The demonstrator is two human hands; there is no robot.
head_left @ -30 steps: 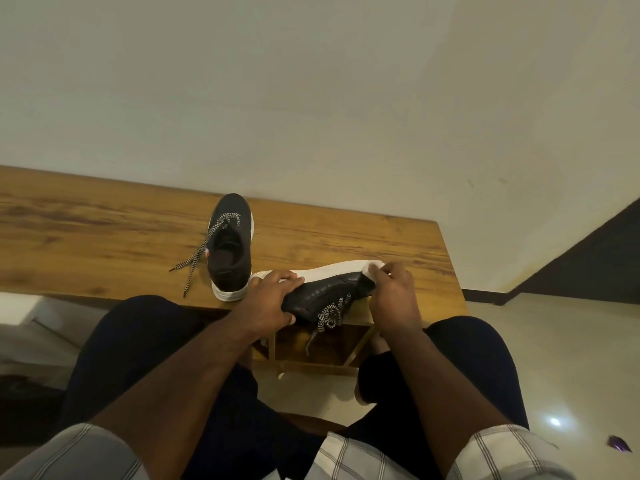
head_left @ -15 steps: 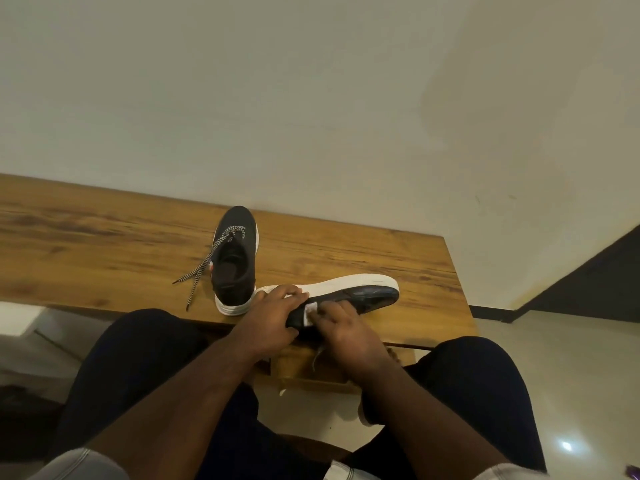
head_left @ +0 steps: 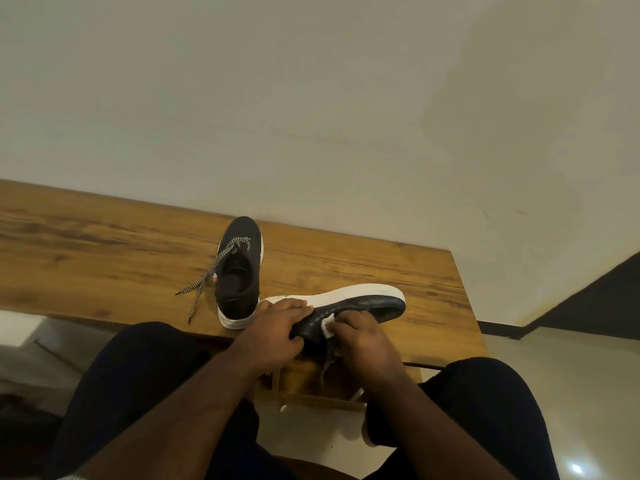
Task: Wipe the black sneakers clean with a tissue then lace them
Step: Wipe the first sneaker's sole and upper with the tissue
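You have two black sneakers on the table (head_left: 104,258): one sneaker on its side (head_left: 360,306) at the near edge, your left hand (head_left: 277,327) gripping its heel, your right hand (head_left: 360,336) pinching one tissue (head_left: 327,325) against its upper; the upright sneaker (head_left: 239,268) stands just beside.

left hand (head_left: 277,327) gripping tipped sneaker (head_left: 360,304), right hand (head_left: 360,336) pressing tissue (head_left: 328,325)

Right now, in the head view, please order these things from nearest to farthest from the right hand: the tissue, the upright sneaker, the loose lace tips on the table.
1. Tissue: pinched in the right hand, against the tilted sneaker.
2. Upright sneaker: to the left, behind the left hand.
3. Lace tips: farthest left on the table.
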